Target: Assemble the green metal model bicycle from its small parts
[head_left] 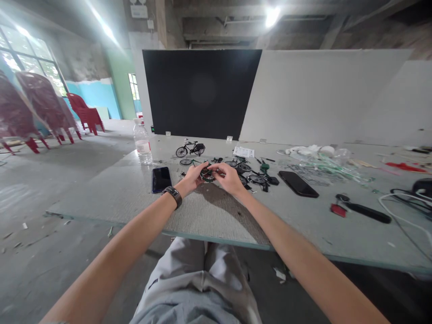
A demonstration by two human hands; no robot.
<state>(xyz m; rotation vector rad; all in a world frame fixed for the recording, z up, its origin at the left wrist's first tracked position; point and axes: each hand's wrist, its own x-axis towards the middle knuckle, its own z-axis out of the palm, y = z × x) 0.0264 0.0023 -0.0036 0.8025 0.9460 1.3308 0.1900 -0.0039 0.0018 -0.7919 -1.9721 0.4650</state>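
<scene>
Both my hands are closed on a small green model bicycle (208, 176) just above the table. Its dark-tyred wheel shows between my fingers, and part of its frame is hidden by them. My left hand (193, 176), with a dark band on the wrist, grips it from the left. From the right, the bent fingers of my right hand (228, 178) pinch at the wheel. A finished-looking black model bicycle (191, 148) stands upright behind. More dark model bicycle parts (258, 179) lie close to my right hand.
A water bottle (142, 143) and a phone (161, 179) are on the left. To the right lie another phone (298, 183), a black-handled tool (367, 212), clear plastic wrapping (337, 168) and cables (405, 198). A printed sheet (243, 152) lies behind the parts, before a black panel (202, 94).
</scene>
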